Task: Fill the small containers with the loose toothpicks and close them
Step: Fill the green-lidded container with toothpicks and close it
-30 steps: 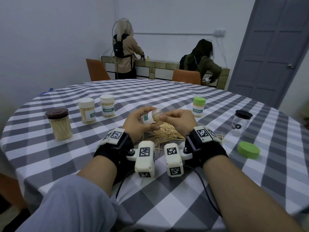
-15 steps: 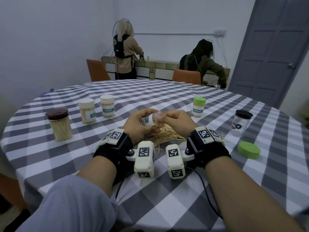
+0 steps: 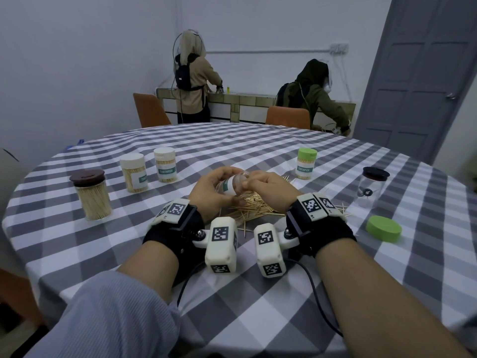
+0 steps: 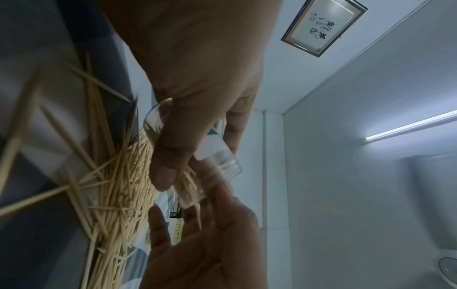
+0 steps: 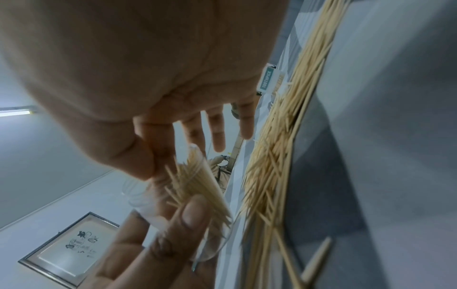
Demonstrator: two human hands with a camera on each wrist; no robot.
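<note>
Your toothpick pile sits right under both hands. Left of it, the brown-lidded jar and two white-capped jars block the way; right, the loose green lid and black-lidded jar. Near bench lies open.

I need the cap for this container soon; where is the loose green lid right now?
In the head view, the green lid lies flat on the checked tablecloth right of the right hand, just in front of the black-lidded clear jar.
</note>
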